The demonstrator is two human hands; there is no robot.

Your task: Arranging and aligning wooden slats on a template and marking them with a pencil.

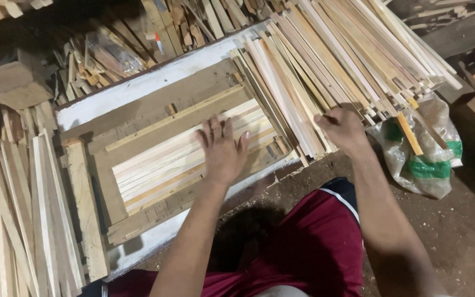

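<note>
Left hand [222, 149] was spread flat, fingers wide, pressing on the slats [182, 159] laid side by side inside a wooden frame [111, 192] at center frame, looked like it was keeping them snug. Right hand [343, 129] was pinched around 1 strip in the loose slat pile [325, 60] at upper right. A crumpled clear bag with green patches [421, 159] sat at right on the floor, holding a stick or 2.

my arms are bare from the elbows down, no sleeves, gloves, rings or watch on my left hand [222, 151] or right hand [343, 131]. i wear dark red shorts [309, 247] with a navy panel and a thin white stripe along the side seam.
</note>
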